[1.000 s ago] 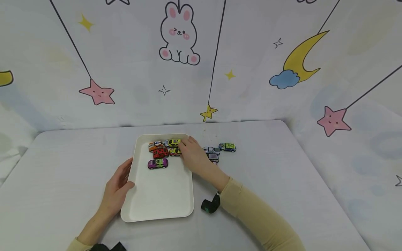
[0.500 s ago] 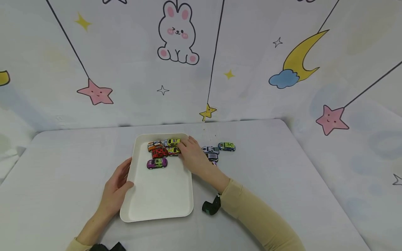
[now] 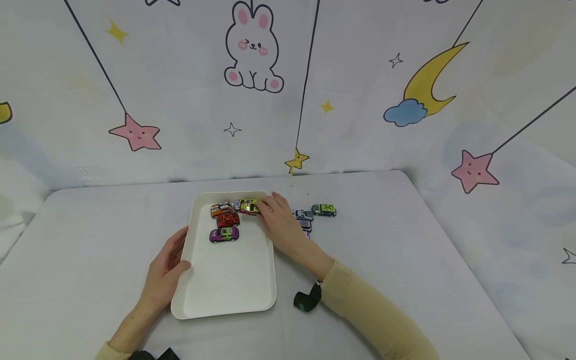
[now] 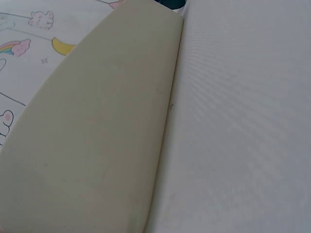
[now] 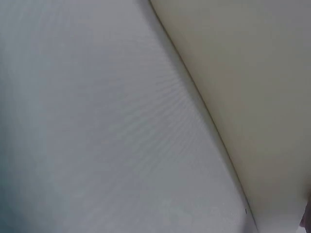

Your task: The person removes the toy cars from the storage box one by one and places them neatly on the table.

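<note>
A white tray [image 3: 225, 282] stands on the table with several small toy cars in its far part. My left hand [image 3: 163, 277] grips the tray's left edge, thumb over the rim and fingers along the outer wall. At the far right corner my right hand [image 3: 280, 222] pinches a yellow-and-red toy car [image 3: 249, 207], which overlaps another yellow car behind it in this view. An orange car [image 3: 221, 209], a red car [image 3: 228, 219] and a purple car [image 3: 224, 234] sit to the left. Both wrist views show mostly the tray's outer wall [image 4: 97, 121] and white cloth.
Right of the tray, a green car [image 3: 324, 210], a silver-blue car [image 3: 303, 215] and others partly behind the right hand lie on the white-covered table [image 3: 382, 260]. A black device [image 3: 308, 298] hangs at the right wrist. A printed cloth wall [image 3: 193, 100] rises behind.
My right hand has moved the yellow-and-red car slightly up and away from beside the red car, toward the yellow car at the far edge. The left hand keeps its hold on the tray.
</note>
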Action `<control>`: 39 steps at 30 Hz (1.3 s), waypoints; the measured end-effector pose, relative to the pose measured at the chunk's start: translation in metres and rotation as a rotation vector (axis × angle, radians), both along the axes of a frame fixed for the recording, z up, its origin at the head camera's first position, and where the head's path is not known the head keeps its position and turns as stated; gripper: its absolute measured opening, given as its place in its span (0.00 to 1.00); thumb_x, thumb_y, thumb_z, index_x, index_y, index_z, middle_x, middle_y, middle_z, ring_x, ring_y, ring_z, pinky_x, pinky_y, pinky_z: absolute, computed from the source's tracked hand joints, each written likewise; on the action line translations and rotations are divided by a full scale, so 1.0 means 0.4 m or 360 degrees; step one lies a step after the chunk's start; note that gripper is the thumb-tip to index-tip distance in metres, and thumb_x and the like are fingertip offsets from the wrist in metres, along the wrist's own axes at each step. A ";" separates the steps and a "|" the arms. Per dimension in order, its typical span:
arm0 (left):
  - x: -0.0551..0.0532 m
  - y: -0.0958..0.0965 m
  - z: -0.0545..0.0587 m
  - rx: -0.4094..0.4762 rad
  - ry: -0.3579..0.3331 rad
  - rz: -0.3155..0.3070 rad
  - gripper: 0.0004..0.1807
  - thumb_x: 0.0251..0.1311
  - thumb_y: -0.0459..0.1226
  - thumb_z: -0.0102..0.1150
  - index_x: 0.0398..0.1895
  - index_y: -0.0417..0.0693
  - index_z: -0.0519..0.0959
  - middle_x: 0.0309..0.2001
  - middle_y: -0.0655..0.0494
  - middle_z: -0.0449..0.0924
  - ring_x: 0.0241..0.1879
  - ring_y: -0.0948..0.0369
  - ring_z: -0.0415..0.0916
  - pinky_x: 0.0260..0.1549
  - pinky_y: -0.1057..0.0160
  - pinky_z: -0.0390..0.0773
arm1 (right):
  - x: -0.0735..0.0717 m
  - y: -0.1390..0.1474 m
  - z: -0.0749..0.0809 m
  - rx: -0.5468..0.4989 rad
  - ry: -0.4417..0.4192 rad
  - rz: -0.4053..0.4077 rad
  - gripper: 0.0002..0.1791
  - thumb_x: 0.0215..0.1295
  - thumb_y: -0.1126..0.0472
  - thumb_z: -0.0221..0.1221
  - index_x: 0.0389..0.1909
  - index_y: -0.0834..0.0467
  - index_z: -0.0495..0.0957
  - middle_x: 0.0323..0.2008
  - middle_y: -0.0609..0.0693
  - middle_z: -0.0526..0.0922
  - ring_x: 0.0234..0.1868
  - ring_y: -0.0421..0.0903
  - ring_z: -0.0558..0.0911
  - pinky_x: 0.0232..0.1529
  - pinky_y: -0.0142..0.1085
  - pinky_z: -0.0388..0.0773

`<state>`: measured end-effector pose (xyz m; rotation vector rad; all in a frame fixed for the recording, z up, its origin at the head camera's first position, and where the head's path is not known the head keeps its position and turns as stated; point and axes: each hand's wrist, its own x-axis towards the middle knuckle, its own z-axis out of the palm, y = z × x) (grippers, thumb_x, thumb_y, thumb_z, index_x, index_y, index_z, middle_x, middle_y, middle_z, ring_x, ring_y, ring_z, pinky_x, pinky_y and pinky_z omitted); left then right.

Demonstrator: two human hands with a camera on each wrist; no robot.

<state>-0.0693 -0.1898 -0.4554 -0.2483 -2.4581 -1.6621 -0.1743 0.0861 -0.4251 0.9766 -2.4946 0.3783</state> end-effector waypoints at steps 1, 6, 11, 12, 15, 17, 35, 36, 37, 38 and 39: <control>0.001 0.000 0.000 0.0000 -0.0002 -0.0001 0.39 0.58 0.18 0.47 0.76 0.41 0.59 0.72 0.35 0.63 0.64 0.82 0.62 0.56 0.84 0.65 | 0.002 0.002 -0.002 -0.0021 0.0012 0.0009 0.15 0.69 0.65 0.60 0.54 0.64 0.78 0.51 0.56 0.81 0.57 0.52 0.79 0.74 0.46 0.61; 0.001 0.000 0.001 -0.0004 -0.0002 -0.0002 0.38 0.59 0.19 0.47 0.76 0.41 0.59 0.72 0.35 0.63 0.64 0.83 0.62 0.56 0.85 0.65 | 0.015 0.016 0.005 -0.0118 0.0058 0.0052 0.15 0.68 0.65 0.61 0.54 0.64 0.79 0.50 0.56 0.81 0.55 0.53 0.80 0.73 0.46 0.63; -0.001 -0.001 -0.001 -0.0002 0.0016 -0.0001 0.38 0.58 0.18 0.47 0.75 0.40 0.59 0.71 0.34 0.63 0.64 0.83 0.62 0.57 0.84 0.65 | 0.022 0.053 0.011 -0.0181 0.0072 0.0046 0.15 0.67 0.65 0.61 0.54 0.64 0.79 0.49 0.56 0.81 0.54 0.52 0.79 0.72 0.46 0.64; -0.001 -0.001 -0.001 -0.0003 0.0018 -0.0001 0.38 0.58 0.18 0.47 0.75 0.40 0.59 0.71 0.33 0.63 0.64 0.83 0.62 0.57 0.84 0.65 | 0.022 0.062 0.010 -0.0192 0.0072 0.0039 0.16 0.67 0.66 0.61 0.54 0.63 0.79 0.49 0.56 0.81 0.54 0.52 0.79 0.72 0.46 0.64; -0.003 -0.001 -0.002 -0.0002 0.0020 -0.0002 0.38 0.58 0.18 0.47 0.75 0.40 0.59 0.71 0.33 0.63 0.64 0.83 0.62 0.57 0.84 0.65 | 0.024 0.095 0.006 -0.0256 0.0074 0.0037 0.16 0.66 0.67 0.62 0.54 0.64 0.78 0.49 0.57 0.81 0.54 0.53 0.79 0.71 0.47 0.65; -0.004 -0.002 -0.001 0.0000 0.0020 -0.0004 0.38 0.58 0.18 0.47 0.75 0.40 0.59 0.71 0.33 0.63 0.64 0.83 0.62 0.57 0.84 0.65 | 0.025 0.117 0.001 -0.0283 0.0080 0.0034 0.16 0.65 0.68 0.63 0.54 0.64 0.78 0.49 0.58 0.81 0.54 0.54 0.79 0.71 0.48 0.66; -0.002 -0.004 0.002 0.0005 0.0014 -0.0005 0.38 0.59 0.18 0.47 0.75 0.41 0.59 0.72 0.34 0.63 0.66 0.77 0.63 0.57 0.84 0.64 | 0.051 0.262 -0.039 -0.0378 0.0142 -0.0076 0.18 0.64 0.72 0.61 0.55 0.68 0.77 0.49 0.60 0.81 0.55 0.59 0.77 0.67 0.54 0.68; -0.003 -0.004 0.000 0.0010 0.0011 -0.0007 0.38 0.59 0.18 0.47 0.75 0.40 0.59 0.72 0.34 0.63 0.66 0.78 0.63 0.57 0.84 0.64 | 0.052 0.269 -0.040 -0.0383 0.0138 -0.0083 0.19 0.63 0.72 0.61 0.55 0.68 0.77 0.50 0.60 0.81 0.55 0.59 0.77 0.67 0.53 0.67; -0.003 -0.003 -0.001 0.0012 0.0009 -0.0008 0.38 0.59 0.18 0.47 0.75 0.40 0.59 0.72 0.35 0.63 0.65 0.79 0.63 0.57 0.84 0.64 | 0.052 0.276 -0.041 -0.0388 0.0137 -0.0088 0.19 0.63 0.72 0.61 0.56 0.68 0.77 0.50 0.61 0.81 0.55 0.59 0.77 0.67 0.53 0.67; -0.004 -0.003 -0.002 0.0012 0.0009 -0.0009 0.38 0.59 0.18 0.47 0.75 0.40 0.59 0.72 0.34 0.63 0.65 0.80 0.62 0.57 0.84 0.64 | 0.053 0.284 -0.043 -0.0390 0.0136 -0.0101 0.19 0.63 0.72 0.61 0.56 0.68 0.77 0.50 0.61 0.80 0.55 0.59 0.77 0.67 0.52 0.67; -0.004 -0.003 -0.002 0.0015 0.0010 -0.0008 0.38 0.58 0.18 0.47 0.75 0.40 0.59 0.72 0.34 0.63 0.65 0.80 0.62 0.57 0.84 0.64 | 0.053 0.291 -0.045 -0.0390 0.0140 -0.0114 0.19 0.63 0.72 0.61 0.56 0.68 0.77 0.50 0.61 0.80 0.54 0.59 0.77 0.67 0.52 0.67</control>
